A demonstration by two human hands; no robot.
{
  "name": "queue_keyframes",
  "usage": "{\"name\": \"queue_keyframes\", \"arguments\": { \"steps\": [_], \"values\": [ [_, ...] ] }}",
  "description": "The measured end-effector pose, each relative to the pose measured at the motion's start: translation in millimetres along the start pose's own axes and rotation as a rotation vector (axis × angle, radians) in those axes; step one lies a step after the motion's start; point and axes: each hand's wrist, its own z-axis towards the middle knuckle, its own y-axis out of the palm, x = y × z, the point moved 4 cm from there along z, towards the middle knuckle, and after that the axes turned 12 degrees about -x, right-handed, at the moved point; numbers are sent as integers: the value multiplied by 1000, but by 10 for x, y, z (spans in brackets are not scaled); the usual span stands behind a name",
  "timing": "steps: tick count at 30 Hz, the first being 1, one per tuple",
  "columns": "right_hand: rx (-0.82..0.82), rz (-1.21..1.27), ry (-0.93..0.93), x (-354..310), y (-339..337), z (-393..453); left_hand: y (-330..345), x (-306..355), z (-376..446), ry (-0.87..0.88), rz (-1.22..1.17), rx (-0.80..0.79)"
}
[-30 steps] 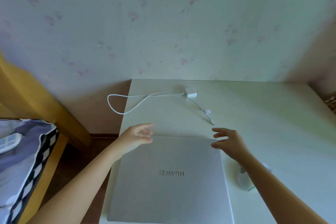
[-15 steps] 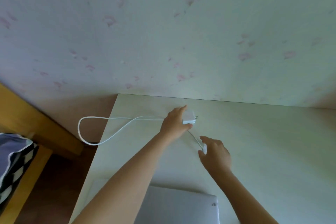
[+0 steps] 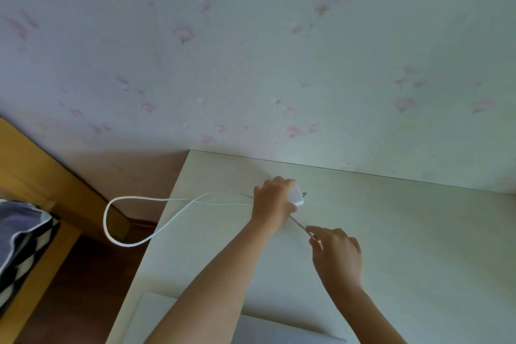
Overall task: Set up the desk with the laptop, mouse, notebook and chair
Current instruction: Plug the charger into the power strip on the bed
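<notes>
Gripping the small white square charger block (image 3: 296, 196) near the far left corner of the pale cream wooden desk (image 3: 405, 246), my left hand (image 3: 272, 202) curls its fingers over the block, whose metal prongs poke out toward the right. My right hand (image 3: 336, 253) sits just beside it, nearer to me, pinching the thin white charging cable (image 3: 300, 226) between thumb and fingertips where it runs down from the block. More of that cable trails left from under my left hand, slips off the desk edge and hangs in a loop over the dark brown floor (image 3: 83, 288).

The closed silver-grey laptop (image 3: 279, 329) lies flat on the desk at the near edge, well apart from both hands and partly hidden under my left forearm. Pale wallpaper with pink flowers (image 3: 251, 64) rises behind the desk. A yellow wooden bed frame (image 3: 42, 165) and a checked black-and-white pillow (image 3: 19, 248) sit at far left.
</notes>
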Motion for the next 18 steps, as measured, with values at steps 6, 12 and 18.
{"name": "queue_keyframes", "arguments": {
  "steps": [6, 12, 18],
  "values": [
    [161, 186, -92, -430, -209, -94, -682, -418, -629, 91, -217, 360],
    [230, 248, -369, -1578, -385, -429, -1412, -1214, -1710, 174, -174, 597],
    [242, 208, -668, -3383, -126, -916, -2141, -2528, -3027, 12, -142, 754]
  ]
}}
